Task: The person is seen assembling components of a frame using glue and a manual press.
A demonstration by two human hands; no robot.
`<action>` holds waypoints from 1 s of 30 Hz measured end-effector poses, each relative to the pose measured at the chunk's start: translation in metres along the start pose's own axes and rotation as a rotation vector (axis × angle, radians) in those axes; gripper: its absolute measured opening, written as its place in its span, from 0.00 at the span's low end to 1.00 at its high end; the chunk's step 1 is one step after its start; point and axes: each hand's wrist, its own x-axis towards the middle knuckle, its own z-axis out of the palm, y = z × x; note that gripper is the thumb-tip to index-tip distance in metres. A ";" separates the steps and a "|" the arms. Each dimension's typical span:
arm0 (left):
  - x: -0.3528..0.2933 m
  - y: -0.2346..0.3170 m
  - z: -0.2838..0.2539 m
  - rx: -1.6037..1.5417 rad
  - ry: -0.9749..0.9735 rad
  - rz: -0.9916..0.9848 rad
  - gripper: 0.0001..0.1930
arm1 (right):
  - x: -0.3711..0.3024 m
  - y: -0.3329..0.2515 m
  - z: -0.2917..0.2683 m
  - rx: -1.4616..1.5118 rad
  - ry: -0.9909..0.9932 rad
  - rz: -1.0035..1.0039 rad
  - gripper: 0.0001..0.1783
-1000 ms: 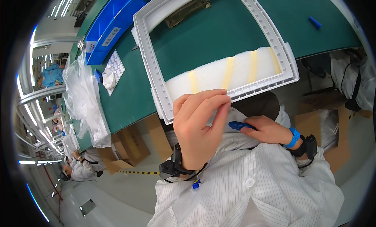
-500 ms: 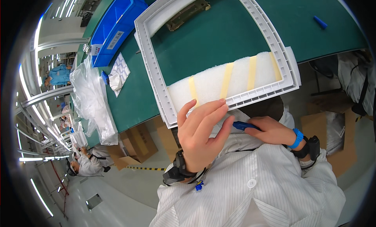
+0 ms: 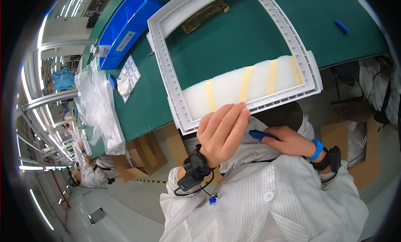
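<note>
A white plastic frame (image 3: 273, 101) with a slotted rim lies at the bench's near edge. Along its near inside edge runs a white fibre pad (image 3: 227, 88) crossed by several pale yellow strips. My left hand (image 3: 222, 133) is at the frame's near rim, fingers drawn together, with thumb and index tips meeting on the edge. Closer to my body, my right hand (image 3: 289, 141) is closed around a slim blue handheld tool (image 3: 260, 135), pointing left toward my left hand. What sits at the tool's tip is too small to make out.
On the green bench (image 3: 326, 37) are a blue bin (image 3: 125, 31), clear plastic bags (image 3: 98, 104), a patterned white sheet (image 3: 133, 71), a worn block (image 3: 204, 16) and a blue cap-like piece (image 3: 342, 26). Cardboard boxes (image 3: 146, 152) stand below. Other people are at the left.
My left hand's spread fingers have come together, thumb up against the frame's rim. The frame has shifted slightly right in the view. My right hand stays about where it was, with the blue tool.
</note>
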 end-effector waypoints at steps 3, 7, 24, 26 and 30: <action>-0.001 -0.001 0.001 -0.022 0.014 0.005 0.19 | -0.004 -0.001 0.007 0.022 0.048 -0.100 0.20; 0.001 0.000 0.001 0.008 0.044 0.041 0.16 | -0.019 -0.033 0.017 0.581 -0.055 0.157 0.21; -0.046 0.026 -0.026 -1.141 -0.137 -1.100 0.13 | -0.019 -0.083 0.027 1.393 -0.082 0.244 0.24; -0.042 0.023 -0.024 -1.363 -0.168 -1.130 0.13 | -0.018 -0.084 0.027 1.380 -0.079 0.229 0.24; -0.025 0.028 -0.007 -1.484 -0.104 -1.128 0.17 | -0.028 -0.079 0.022 1.300 -0.156 0.181 0.26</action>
